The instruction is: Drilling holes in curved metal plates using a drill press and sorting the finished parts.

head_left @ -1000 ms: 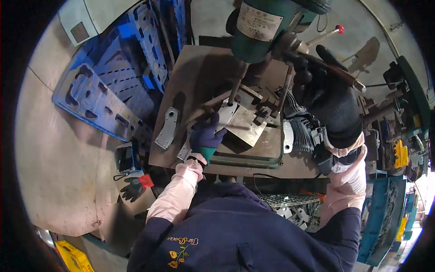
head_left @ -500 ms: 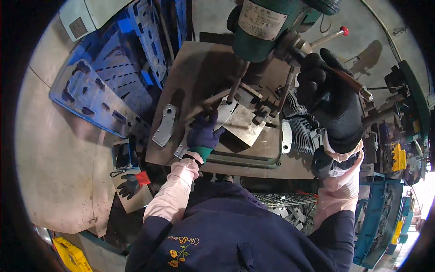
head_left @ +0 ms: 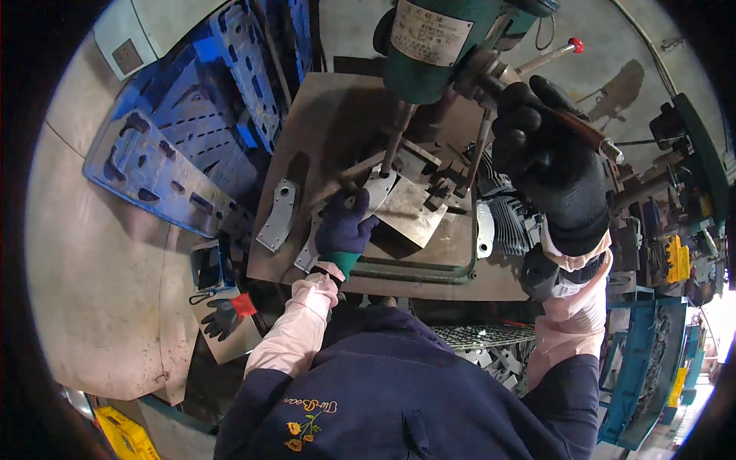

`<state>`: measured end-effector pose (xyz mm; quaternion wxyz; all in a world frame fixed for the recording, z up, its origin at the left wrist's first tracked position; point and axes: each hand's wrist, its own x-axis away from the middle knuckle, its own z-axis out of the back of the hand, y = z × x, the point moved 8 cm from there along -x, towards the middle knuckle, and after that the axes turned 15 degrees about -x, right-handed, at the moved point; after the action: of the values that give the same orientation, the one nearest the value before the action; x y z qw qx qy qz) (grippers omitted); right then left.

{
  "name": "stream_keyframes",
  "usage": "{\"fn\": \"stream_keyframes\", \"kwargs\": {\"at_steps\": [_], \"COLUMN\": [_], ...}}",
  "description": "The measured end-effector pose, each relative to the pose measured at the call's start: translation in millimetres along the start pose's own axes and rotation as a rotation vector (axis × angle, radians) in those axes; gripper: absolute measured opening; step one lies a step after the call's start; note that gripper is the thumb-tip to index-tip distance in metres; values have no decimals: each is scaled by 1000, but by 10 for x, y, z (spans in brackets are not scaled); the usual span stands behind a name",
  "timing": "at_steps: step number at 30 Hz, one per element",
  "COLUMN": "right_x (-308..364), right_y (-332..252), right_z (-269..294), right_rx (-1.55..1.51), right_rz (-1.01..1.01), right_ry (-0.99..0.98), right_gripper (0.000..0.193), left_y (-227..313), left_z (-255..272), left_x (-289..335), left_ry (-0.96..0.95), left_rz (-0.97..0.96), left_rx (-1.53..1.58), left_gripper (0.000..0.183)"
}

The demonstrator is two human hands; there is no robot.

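Beneath the drill press [head_left: 418, 83], a brown tabletop [head_left: 337, 138]; leftward, blue pallets [head_left: 157, 165]

Uneven, rather dim indoor light leaves the matte black-gloved right hand [head_left: 543, 146] nearly detailless, while the smooth silvery metal block [head_left: 420, 213] catches a shine. White glare burns out the far right edge; fisheye distortion bows straight lines toward blackened corners. The centre looks reasonably sharp.
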<state>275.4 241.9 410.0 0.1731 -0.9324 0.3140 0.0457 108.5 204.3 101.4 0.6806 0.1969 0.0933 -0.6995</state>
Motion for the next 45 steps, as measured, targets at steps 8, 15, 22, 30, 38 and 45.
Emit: {"fn": "stream_keyframes", "kwargs": {"at_steps": [8,15,22,30,38,45], "right_x": [286,271,389,430,449,476], "right_y": [-72,422,356,118,-40,-105], "right_z": [35,665,1137,1233,1525,1852], "right_rx": [957,-68,354,1322,1502,995], "right_rz": [332,101,411,638,860,829], "right_ry": [140,312,677,797,646,721], "right_gripper": [25,23,21,26,29,30], "left_y": [4,-6,-57,-81,-32,-72], "left_z": [93,137,-29,-89,7,-78], "left_x": [-61,-64,-78,-83,-67,-59], "left_ry": [-24,-45,-117,-141,-153,-125], "left_rz": [-12,18,13,-6,20,-2], "left_rx": [-22,6,32,27,-16,29], "left_gripper": [67,62,63,68,64,66]}}
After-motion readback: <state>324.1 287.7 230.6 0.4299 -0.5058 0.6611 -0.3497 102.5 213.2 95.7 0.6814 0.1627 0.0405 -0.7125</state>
